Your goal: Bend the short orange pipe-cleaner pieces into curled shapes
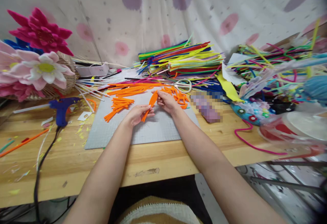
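Observation:
Both hands hold one orange pipe-cleaner petal (152, 100) over a grey cutting mat (143, 132). My left hand (137, 114) pinches its lower stem end. My right hand (167, 102) has its fingers closed on the wider upper part. To the left of the hands lies a small pile of cut orange pipe-cleaner pieces (118, 107). Longer orange pipe cleaners (133, 89) lie along the mat's far edge, and bent orange pieces (180, 97) lie beside my right hand.
A blue glue gun (62, 109) with a black cord rests on the wooden table (63, 162) at left. Fabric flowers (38, 57) stand far left. Stacks of coloured pipe cleaners (178, 59) and white-handled scissors (184, 85) lie behind the mat. Craft clutter (276, 81) fills the right side.

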`<state>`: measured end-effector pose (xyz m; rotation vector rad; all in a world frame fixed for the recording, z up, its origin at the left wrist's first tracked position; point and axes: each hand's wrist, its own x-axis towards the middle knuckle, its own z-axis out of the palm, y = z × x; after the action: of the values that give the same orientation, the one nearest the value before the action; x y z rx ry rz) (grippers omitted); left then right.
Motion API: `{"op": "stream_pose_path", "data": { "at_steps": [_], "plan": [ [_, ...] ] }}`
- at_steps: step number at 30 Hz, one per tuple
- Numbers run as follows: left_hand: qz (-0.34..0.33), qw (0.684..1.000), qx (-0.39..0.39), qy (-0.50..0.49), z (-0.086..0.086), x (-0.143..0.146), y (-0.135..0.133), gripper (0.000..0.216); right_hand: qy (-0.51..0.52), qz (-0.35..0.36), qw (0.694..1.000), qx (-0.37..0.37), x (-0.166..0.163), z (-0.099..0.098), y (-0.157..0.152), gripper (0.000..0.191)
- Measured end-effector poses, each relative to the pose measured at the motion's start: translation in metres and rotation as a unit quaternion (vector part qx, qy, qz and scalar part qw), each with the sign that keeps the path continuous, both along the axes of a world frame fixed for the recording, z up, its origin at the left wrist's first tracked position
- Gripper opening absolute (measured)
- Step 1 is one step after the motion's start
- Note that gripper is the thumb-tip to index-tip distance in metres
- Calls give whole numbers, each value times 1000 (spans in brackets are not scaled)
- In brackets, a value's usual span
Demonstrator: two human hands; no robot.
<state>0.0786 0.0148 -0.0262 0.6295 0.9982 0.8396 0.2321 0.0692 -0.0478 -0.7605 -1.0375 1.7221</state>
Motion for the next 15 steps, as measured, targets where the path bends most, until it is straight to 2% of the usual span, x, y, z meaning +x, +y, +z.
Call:
{"op": "stream_pose_path", "data": {
  "at_steps": [7,15],
  "plan": [
    [-40,999,19,-9,-3,-2,3,18,18,-66,998,-1,-5,-4,2,32],
    [-50,996,68,21,-13,8,2,9,-22,-150,988,20,-10,-8,8,24]
  ]
}}
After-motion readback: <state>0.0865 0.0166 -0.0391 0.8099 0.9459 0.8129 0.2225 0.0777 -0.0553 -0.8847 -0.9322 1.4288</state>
